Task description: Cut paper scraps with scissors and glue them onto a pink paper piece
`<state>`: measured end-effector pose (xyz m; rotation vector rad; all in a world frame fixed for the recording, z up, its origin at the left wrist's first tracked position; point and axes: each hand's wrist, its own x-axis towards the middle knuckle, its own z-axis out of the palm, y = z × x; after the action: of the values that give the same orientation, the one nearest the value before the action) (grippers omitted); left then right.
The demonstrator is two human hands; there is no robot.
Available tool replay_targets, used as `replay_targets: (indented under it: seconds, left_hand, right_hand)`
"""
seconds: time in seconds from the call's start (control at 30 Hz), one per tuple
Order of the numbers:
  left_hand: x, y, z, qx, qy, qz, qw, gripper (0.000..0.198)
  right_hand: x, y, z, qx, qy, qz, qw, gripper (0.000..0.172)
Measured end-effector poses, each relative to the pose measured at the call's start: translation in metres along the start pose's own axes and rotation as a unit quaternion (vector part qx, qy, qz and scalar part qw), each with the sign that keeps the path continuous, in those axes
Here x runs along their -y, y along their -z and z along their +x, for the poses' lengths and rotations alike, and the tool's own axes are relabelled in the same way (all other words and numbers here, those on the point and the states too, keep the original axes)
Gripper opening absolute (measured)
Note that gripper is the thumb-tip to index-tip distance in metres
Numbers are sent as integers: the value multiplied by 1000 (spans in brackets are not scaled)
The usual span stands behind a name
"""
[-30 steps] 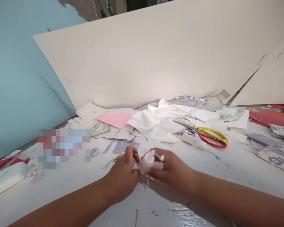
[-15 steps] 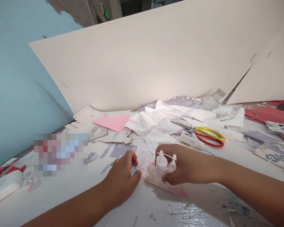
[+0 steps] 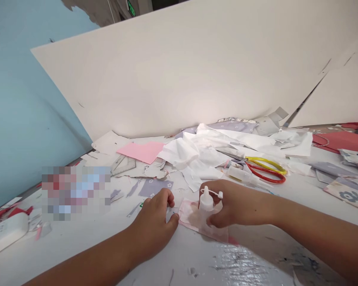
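My right hand (image 3: pixel 223 204) is wrapped round a small white glue bottle (image 3: pixel 206 202) with a pointed nozzle and a cap hanging on a strap. The bottle stands upright over a pale pink patterned rectangle (image 3: pixel 189 212) on the table; whether its base touches the piece I cannot tell. My left hand (image 3: pixel 159 218) rests at the rectangle's left edge, fingers curled and thumb close to them. A small translucent strip (image 3: pixel 171 214) shows between its thumb and fingers, partly hidden.
Scissors (image 3: pixel 270 171) with yellow and red handles lie behind my right hand, beside a white tube (image 3: pixel 238 174). Crumpled white paper (image 3: pixel 185 153), a pink sheet (image 3: pixel 143 151) and scraps lie along a white upright board (image 3: pixel 179 79). A white case (image 3: pixel 9 234) is at the left.
The view has shifted slightly. My right hand and the glue bottle sit a little higher and further right in the picture; my left hand stays at the rectangle's left edge.
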<state>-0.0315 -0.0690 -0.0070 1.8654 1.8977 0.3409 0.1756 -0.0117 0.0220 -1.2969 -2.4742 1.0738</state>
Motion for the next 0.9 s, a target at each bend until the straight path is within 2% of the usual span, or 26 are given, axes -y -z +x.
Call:
replay_targets:
  seconds: [0.17, 0.47, 0.57, 0.7, 0.83, 0.9]
  left_hand:
    - [-1, 1, 0, 2, -1, -3, 1000, 13]
    - [-2, 2, -2, -3, -3, 0, 1000, 12]
    - [-3, 2, -2, 1, 2, -8, 1000, 12]
    - [-5, 3, -3, 9, 7, -14, 1000, 13]
    - [-6, 3, -4, 2, -2, -9, 1000, 12]
    - [-6, 4, -3, 0, -7, -6, 1000, 12]
  right_hand:
    - [-3, 3, 2, -34, 18, 20, 999, 23]
    - [-3, 0, 5, -69, -12, 47, 996, 23]
    - [-4, 2, 5, -52, -23, 26, 998, 24]
    - [-3, 4, 4, -90, -2, -8, 996, 28]
    - [-3, 4, 4, -49, -41, -1, 998, 29]
    - [-2, 8, 2, -48, -31, -5, 998, 28]
